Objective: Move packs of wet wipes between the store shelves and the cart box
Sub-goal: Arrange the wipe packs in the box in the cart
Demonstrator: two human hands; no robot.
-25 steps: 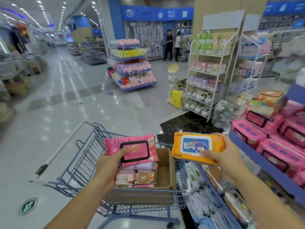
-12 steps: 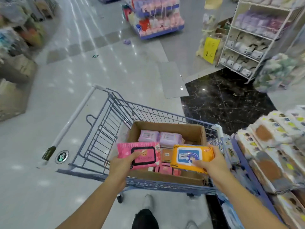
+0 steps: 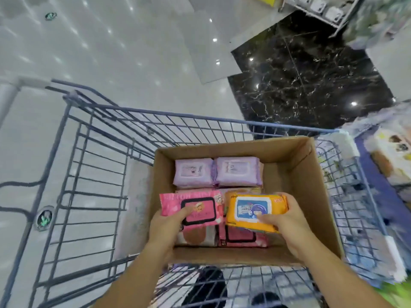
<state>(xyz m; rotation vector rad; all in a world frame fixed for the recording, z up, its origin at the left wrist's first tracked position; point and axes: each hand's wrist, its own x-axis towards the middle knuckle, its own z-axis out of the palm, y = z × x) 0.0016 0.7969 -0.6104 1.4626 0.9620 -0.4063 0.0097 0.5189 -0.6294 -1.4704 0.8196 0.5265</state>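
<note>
Above the near end of the box (image 3: pixel 311 178), the left hand (image 3: pixel 169 225) grips a pink pack (image 3: pixel 195 210) and the right hand (image 3: pixel 289 223) an orange pack (image 3: pixel 251 210), side by side, and if dropped together they may slide off the uneven packs beneath (image 3: pixel 240 237).

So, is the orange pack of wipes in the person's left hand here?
No, the right hand grips the orange pack over the box, while the left hand holds the pink pack.

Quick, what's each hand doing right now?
Left hand: holding a pink rectangular plastic wipes pack.
Right hand: holding an orange rectangular plastic wipes pack.
</note>
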